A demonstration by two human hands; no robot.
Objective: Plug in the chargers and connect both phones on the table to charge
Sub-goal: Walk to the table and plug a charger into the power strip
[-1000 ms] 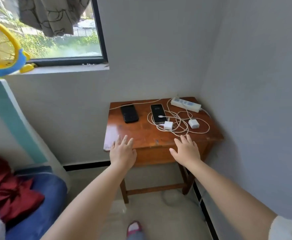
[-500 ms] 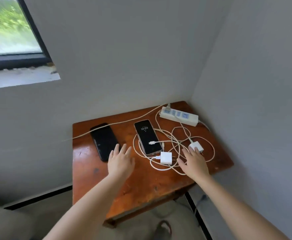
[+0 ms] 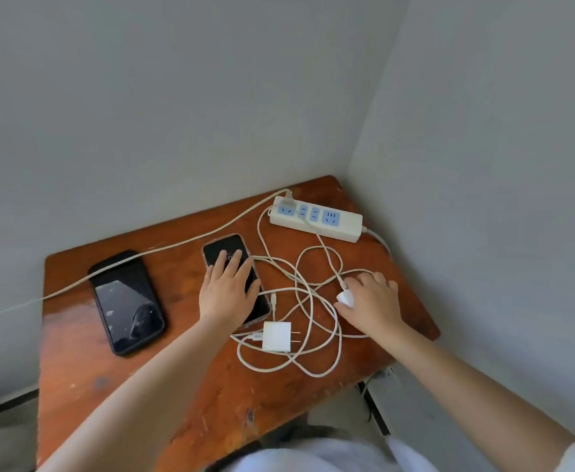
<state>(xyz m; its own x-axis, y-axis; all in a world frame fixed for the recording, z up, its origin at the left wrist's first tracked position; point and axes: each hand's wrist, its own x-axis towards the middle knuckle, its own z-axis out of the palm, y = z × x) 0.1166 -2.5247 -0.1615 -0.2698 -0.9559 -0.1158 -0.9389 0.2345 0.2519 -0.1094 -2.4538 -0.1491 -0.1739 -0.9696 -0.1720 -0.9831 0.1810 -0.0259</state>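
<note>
Your right hand point(image 3: 369, 303) is closing over one small white charger point(image 3: 344, 298) near the table's right edge; your fingers curl round it, but whether you have a firm grip yet cannot be told. Your left hand point(image 3: 228, 290) lies flat and spread on the nearer phone point(image 3: 235, 277) in the middle of the table point(image 3: 75, 369), pinning it rather than gripping it. The second phone point(image 3: 126, 301) sits untouched toward the left edge, with a long cord running across its top corner. The other charger point(image 3: 276, 336) lies loose toward the front edge, prongs pointing right, inside the tangle of white cables point(image 3: 313, 321). The power strip point(image 3: 316, 218) rests at the back right corner, one end socket already taken.

The charger should be light and hard, so pinch it by its flat sides and keep your fingers off the prongs. Expect the cables to be limp and springy; they loop over one another, so lifting one block will likely drag the rest. The strip looks light enough to slide when you push a plug in, so steady it. The phones are probably slick and glassy: hold them by the edges.
</note>
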